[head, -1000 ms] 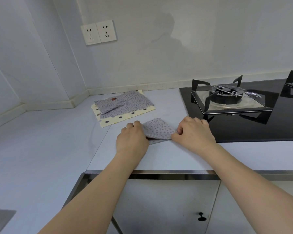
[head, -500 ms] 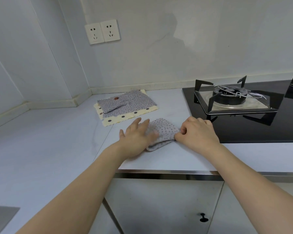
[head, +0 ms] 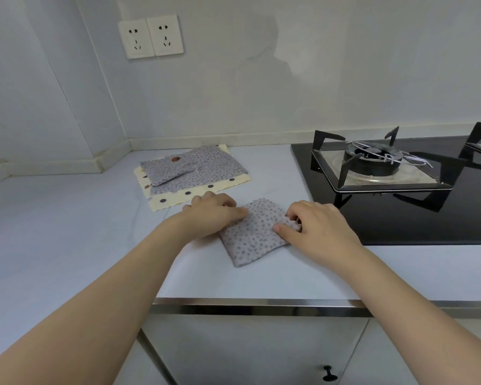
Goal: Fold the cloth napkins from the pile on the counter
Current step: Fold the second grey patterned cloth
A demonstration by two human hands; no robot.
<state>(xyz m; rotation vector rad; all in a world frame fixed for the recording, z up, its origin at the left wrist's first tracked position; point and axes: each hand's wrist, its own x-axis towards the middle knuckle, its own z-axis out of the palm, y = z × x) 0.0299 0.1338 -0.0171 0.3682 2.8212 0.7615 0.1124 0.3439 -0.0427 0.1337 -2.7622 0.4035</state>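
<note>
A small folded grey napkin with dark dots lies on the pale counter in front of me. My left hand rests palm down on its left edge, fingers together and pressing. My right hand pinches the napkin's right corner between thumb and fingers. Behind, a pile of napkins lies near the wall: a cream one with dark dots at the bottom, a grey dotted one spread over it, and a small folded grey one on top at the left.
A black gas hob with a metal pan support and burner sits right beside the napkin. Two wall sockets are above the pile. The counter's metal front edge runs below, with cabinet doors underneath.
My left hand went from gripping the napkin's left side to sweeping flat across it, and now presses on its left edge. The napkin lies flatter. My right hand kept its hold.
</note>
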